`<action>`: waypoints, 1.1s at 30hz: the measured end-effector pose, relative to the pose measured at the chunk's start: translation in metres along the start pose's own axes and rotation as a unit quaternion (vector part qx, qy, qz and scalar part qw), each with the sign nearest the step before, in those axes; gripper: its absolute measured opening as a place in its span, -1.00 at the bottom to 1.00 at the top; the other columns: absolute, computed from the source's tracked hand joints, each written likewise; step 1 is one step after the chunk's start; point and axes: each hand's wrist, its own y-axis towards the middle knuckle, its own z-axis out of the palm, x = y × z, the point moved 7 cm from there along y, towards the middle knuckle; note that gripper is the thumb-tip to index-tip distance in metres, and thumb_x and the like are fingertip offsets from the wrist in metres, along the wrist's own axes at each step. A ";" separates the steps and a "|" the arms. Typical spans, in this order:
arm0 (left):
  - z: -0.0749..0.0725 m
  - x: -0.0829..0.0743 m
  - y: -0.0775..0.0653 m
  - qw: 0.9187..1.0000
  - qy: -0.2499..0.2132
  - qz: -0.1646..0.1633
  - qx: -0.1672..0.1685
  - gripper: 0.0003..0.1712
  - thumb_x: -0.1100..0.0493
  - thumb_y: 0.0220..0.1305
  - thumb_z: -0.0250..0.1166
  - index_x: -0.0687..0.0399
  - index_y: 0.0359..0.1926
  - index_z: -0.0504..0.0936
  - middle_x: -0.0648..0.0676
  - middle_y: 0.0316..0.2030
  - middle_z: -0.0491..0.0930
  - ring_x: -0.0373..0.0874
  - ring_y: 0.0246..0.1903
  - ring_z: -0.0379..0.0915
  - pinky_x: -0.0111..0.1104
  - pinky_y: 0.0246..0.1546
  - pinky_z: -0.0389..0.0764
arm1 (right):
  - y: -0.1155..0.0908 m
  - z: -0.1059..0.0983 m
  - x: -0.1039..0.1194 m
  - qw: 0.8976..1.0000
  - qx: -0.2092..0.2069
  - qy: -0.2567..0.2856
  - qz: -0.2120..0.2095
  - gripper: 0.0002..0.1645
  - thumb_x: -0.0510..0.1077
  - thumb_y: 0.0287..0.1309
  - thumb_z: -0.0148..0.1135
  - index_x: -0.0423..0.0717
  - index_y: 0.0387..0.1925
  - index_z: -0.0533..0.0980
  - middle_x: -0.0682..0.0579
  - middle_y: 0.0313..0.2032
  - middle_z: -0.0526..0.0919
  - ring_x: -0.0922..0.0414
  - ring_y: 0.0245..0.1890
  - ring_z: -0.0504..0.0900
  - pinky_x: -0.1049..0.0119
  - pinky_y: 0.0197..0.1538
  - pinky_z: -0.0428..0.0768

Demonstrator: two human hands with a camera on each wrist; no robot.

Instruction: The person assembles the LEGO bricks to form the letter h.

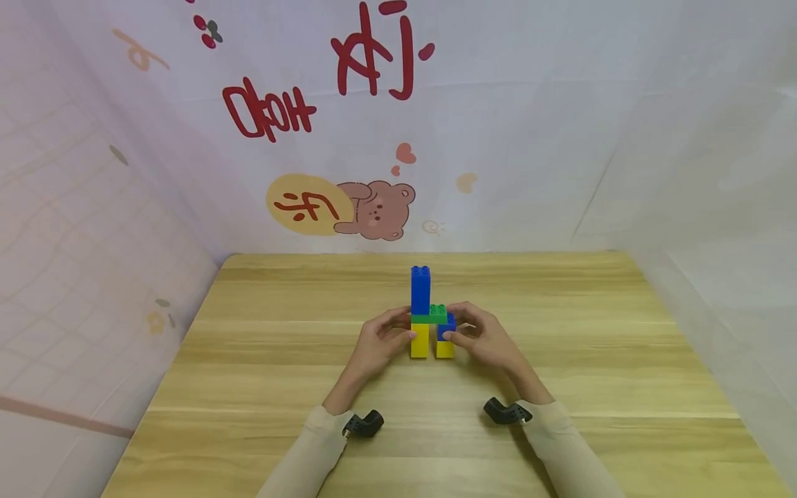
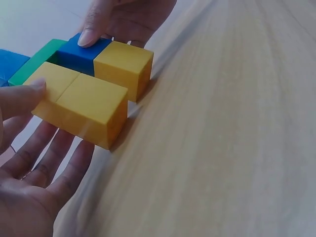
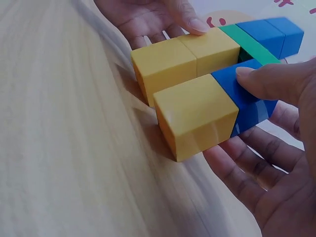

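Two yellow bricks (image 2: 91,96) are stacked as one column, with a flat green brick (image 1: 438,312) across the top. Blue bricks (image 1: 420,290) rise above the green one's left end. Beside this column, a blue brick (image 3: 242,106) sits on a single yellow brick (image 3: 197,116); the green brick's right end overlaps its top. My left hand (image 1: 381,340) grips the taller yellow column near its upper brick, thumb on the near side. With thumb and fingers, my right hand (image 1: 488,339) pinches the blue brick of the shorter column. Whether the green brick is pressed down there, I cannot tell.
The wooden table (image 1: 311,290) spreads around the bricks. A white backdrop (image 1: 529,152) with red writing and a bear drawing stands behind its far edge. Black wrist mounts (image 1: 367,423) sit on both sleeves.
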 end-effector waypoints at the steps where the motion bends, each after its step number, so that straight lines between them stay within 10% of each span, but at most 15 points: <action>1: 0.000 0.000 0.000 1.000 0.002 -0.002 -0.002 -0.42 0.27 0.34 0.40 0.09 0.36 0.54 0.26 0.08 0.66 0.03 0.11 0.60 -0.41 0.19 0.67 | 0.000 0.000 0.000 1.000 0.000 0.001 0.000 -0.49 -0.11 0.29 0.41 0.00 0.24 0.51 -0.06 0.00 0.70 0.02 -0.02 0.65 0.39 0.10 0.71; 20: 0.000 0.008 0.000 0.997 0.039 -0.053 -0.030 -0.48 0.21 0.38 0.36 0.20 0.32 0.56 0.24 0.11 0.69 0.05 0.04 0.67 -0.44 0.00 0.74 | 0.002 0.004 -0.017 0.998 -0.005 -0.030 0.051 -0.38 0.14 0.38 0.29 0.02 0.36 0.48 -0.05 0.05 0.70 -0.01 0.10 0.66 -0.15 0.38 0.54; 33: -0.001 0.012 -0.002 0.993 0.093 -0.063 -0.036 -0.55 0.09 0.39 0.37 0.19 0.21 0.66 0.21 0.06 0.73 0.00 0.02 0.68 -0.31 0.02 0.75 | 0.001 0.006 -0.019 0.998 -0.011 -0.040 0.049 -0.44 0.11 0.37 0.31 -0.02 0.29 0.56 -0.06 0.03 0.73 0.11 -0.11 0.68 0.28 0.06 0.68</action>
